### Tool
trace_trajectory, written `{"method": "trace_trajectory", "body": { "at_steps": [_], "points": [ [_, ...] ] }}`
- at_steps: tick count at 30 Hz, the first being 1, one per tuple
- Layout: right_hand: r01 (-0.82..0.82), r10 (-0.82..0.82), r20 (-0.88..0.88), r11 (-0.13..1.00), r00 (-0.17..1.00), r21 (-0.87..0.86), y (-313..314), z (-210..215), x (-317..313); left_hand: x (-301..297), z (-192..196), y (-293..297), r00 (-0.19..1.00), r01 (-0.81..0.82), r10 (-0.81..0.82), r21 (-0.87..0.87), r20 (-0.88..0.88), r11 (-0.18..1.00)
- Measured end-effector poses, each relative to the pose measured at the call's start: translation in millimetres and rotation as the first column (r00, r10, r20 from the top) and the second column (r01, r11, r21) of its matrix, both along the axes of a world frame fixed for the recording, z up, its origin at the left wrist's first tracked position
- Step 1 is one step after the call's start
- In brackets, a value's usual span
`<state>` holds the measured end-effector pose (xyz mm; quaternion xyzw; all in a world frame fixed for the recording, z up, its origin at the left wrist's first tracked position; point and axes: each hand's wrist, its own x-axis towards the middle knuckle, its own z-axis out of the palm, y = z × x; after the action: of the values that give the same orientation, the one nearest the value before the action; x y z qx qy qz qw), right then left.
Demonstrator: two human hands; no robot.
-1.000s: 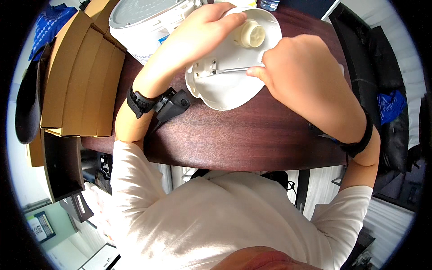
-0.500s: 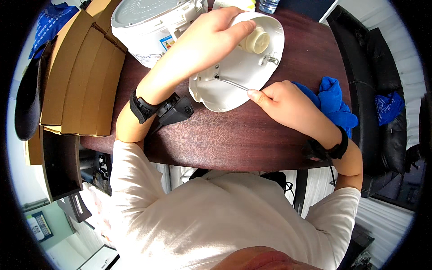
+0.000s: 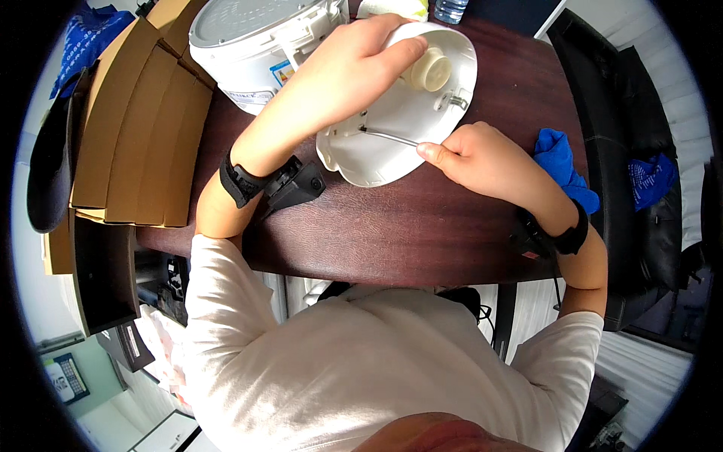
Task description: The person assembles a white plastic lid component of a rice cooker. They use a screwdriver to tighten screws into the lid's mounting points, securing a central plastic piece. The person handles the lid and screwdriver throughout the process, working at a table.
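Note:
A white plastic cover (image 3: 369,166) with a shallow bowl shape rests tilted on the table, its inner side toward me. My left hand (image 3: 365,64) grips its far left edge, thumb inside the rim and the other fingers hidden behind it. My right hand (image 3: 482,158) is closed around a screwdriver (image 3: 392,137), whose handle is hidden in the fist. Its thin metal shaft points left, and the tip meets a small dark hole in the cover's inner left side. Inside the cover sit a cream round part (image 3: 432,71) and a small metal bracket (image 3: 452,101).
A white rice cooker body (image 3: 248,56) with a grey top stands at the far left. Brown cardboard boxes (image 3: 135,135) line the left edge. A blue cloth (image 3: 561,166) lies right of my right hand. Behind the cover is a water bottle (image 3: 450,9). A black sofa (image 3: 621,151) borders the table.
My right hand has shifted slightly away from me, so the screwdriver's shaft lies flatter. Its tip stays at the same hole. My left hand and the cover have barely moved.

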<state>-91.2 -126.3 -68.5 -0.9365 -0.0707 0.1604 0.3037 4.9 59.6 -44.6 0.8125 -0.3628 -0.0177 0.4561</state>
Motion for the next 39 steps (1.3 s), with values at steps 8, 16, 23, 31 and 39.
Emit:
{"method": "trace_trajectory", "body": {
  "at_steps": [8,16,23,31,39],
  "points": [
    [-0.037,0.036,0.026,0.998,0.999,0.046,-6,-15,5,-2,1,-1,1.000,-0.020,0.020,0.010,-0.021,1.000],
    [0.010,0.010,-0.173,0.993,0.985,0.116,-4,-11,7,-2,2,-2,1.000,-0.010,0.010,-0.007,-0.004,1.000],
    [0.062,-0.008,-0.321,0.986,0.947,0.157,-3,-7,7,-3,1,-2,1.000,-0.018,0.018,-0.033,0.019,0.999],
    [0.092,0.006,-0.376,0.966,0.926,0.241,-5,-13,7,-1,1,-1,0.999,-0.010,0.010,-0.007,-0.032,1.000],
    [0.083,0.041,-0.313,0.924,0.949,0.372,-4,-31,4,-1,-2,-2,1.000,-0.004,0.005,-0.099,0.009,0.995]
  ]
}}
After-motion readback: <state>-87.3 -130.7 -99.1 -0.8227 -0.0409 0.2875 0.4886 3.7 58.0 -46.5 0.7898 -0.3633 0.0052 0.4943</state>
